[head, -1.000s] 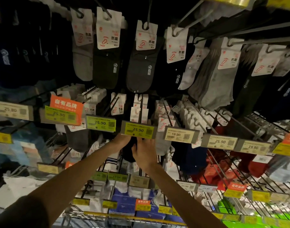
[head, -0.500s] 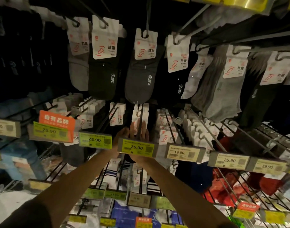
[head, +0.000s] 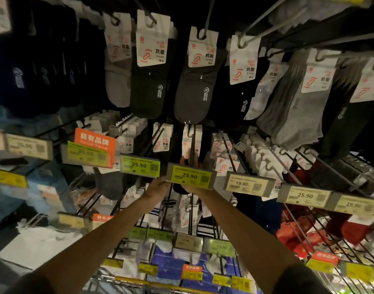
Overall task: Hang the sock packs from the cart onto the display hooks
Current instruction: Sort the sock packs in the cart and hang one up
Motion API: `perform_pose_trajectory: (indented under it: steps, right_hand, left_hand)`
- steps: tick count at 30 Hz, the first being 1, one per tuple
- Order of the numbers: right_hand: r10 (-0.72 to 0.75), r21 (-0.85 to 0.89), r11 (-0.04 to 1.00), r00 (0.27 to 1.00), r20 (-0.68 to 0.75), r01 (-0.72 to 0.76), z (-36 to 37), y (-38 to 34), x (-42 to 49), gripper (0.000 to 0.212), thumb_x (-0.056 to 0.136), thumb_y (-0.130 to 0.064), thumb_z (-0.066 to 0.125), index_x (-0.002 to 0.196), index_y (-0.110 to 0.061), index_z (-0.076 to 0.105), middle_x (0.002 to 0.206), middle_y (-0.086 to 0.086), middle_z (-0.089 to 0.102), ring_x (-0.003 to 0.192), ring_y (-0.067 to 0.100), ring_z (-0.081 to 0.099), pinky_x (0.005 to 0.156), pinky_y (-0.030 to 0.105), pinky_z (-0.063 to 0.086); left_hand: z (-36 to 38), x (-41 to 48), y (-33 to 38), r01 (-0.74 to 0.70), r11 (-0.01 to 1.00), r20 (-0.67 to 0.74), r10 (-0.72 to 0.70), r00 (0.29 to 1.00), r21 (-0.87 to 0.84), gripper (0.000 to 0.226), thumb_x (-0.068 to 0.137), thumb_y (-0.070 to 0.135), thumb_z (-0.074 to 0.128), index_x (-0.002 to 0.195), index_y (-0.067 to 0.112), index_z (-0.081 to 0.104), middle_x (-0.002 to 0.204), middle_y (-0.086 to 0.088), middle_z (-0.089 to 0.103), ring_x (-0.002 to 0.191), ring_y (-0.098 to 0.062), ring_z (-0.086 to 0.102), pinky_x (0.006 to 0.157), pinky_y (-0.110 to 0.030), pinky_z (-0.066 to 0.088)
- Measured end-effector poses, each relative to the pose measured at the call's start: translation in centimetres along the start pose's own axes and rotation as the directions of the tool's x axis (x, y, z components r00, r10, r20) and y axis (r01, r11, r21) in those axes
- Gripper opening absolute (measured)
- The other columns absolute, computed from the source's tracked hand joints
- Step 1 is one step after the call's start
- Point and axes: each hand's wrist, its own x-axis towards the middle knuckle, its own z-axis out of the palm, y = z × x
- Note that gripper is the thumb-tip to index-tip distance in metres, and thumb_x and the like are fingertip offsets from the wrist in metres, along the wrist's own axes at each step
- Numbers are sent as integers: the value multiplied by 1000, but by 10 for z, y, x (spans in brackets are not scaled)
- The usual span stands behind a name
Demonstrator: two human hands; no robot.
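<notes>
**Both hands behind the central price tag**

We take as landmark the central price tag (head: pixel 189 176), yellow-green and marked 25.90, at the front end of a display hook (head: pixel 191 149). The left hand (head: pixel 157 185) meets the tag's lower left corner, and its fingers pass behind the tag. The right hand (head: pixel 197 190) lies just under the tag's lower edge, mostly hidden. Fingertips (head: pixel 182 161) show just above the tag, against a sock pack (head: pixel 191 137) whose white header card is threaded on the hook behind the tag. We cannot tell whether either hand grasps the pack or is released. The cart (head: pixel 128 280) rim lies well below the tag.
</notes>
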Motion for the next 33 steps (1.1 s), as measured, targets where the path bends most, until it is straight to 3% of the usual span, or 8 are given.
perform_pose_trajectory:
  steps: [2, 4, 6, 8, 12, 17, 26, 33]
  right_hand:
    - [61, -96, 994, 994, 94, -52, 14, -8, 8, 14, 98, -19, 53, 87, -27, 56, 89, -3, 57, 96, 20, 60, 69, 11, 46]
    - [-40, -314, 949, 999, -12, 35, 33, -11, 13, 23, 92, -8, 56, 115, -10, 58, 120, 13, 56, 128, 34, 44, 96, 25, 41]
    - [-180, -487, 865, 981, -70, 124, 57, -7, 1, 71, 85, -11, 66, 147, -1, 33, 158, 22, 18, 147, 40, 13, 119, 41, 14]
    - [-272, -560, 809, 959, -84, 181, 78, 2, -23, 82, 70, -19, 82, 141, -1, 46, 158, 26, 14, 145, 47, 16, 116, 52, 16]
    - [-324, -460, 852, 942, -88, 250, 108, 26, -67, 48, 57, -15, 88, 100, -3, 71, 140, 34, 45, 127, 57, 42, 93, 66, 44]
    - [-344, -396, 878, 929, -136, 267, 129, 48, -119, 55, 59, 0, 76, 112, -9, 63, 138, 34, 46, 129, 57, 39, 97, 66, 42]
    - [-154, -296, 941, 987, 54, 163, 192, 113, -198, 51, 64, -2, 74, 114, 1, 62, 129, 32, 51, 126, 58, 42, 94, 65, 45]
    - [-32, -147, 988, 992, 121, 49, 251, 164, -272, 45, 86, -17, 49, 125, 3, 57, 135, 34, 42, 135, 52, 29, 108, 57, 32]
  left_hand:
    - [-2, -15, -8, -36, 998, -8, 37, 999, 42, 24, 99, -6, 43, 106, 7, 62, 74, -3, 58, 59, -8, 56, 40, -7, 37]
    - [-4, -33, -17, -37, 999, 27, 36, 999, 22, 27, 97, -13, 38, 101, 1, 61, 63, -2, 59, 42, 0, 55, 38, -10, 37]
    - [-6, -48, -32, -17, 1000, 37, 16, 999, 19, 30, 96, -16, 36, 90, 2, 59, 45, 5, 58, 34, -2, 52, 35, -12, 36]
    - [-10, -64, -46, 3, 999, 68, 0, 998, -36, 33, 95, -18, 36, 84, 3, 59, 50, 0, 64, 49, -16, 61, 39, -15, 45]
    - [-13, -98, -73, -72, 988, 129, 55, 990, 136, 27, 95, -16, 38, 88, 0, 59, 82, -25, 67, 59, -20, 67, 50, -22, 55]
    - [1, -136, -96, -75, 986, 160, 52, 986, 146, 17, 93, -4, 53, 100, 6, 65, 88, -17, 64, 74, -24, 60, 52, -20, 44]
    - [17, -200, -180, 114, 958, 209, -172, 963, 262, 5, 95, 12, 60, 97, 16, 64, 78, -8, 65, 53, -10, 63, 48, -20, 46]
    - [47, -239, -274, 203, 932, 174, -263, 949, 301, 29, 86, 17, 73, 110, 5, 63, 85, -14, 65, 49, -13, 63, 45, -21, 47]
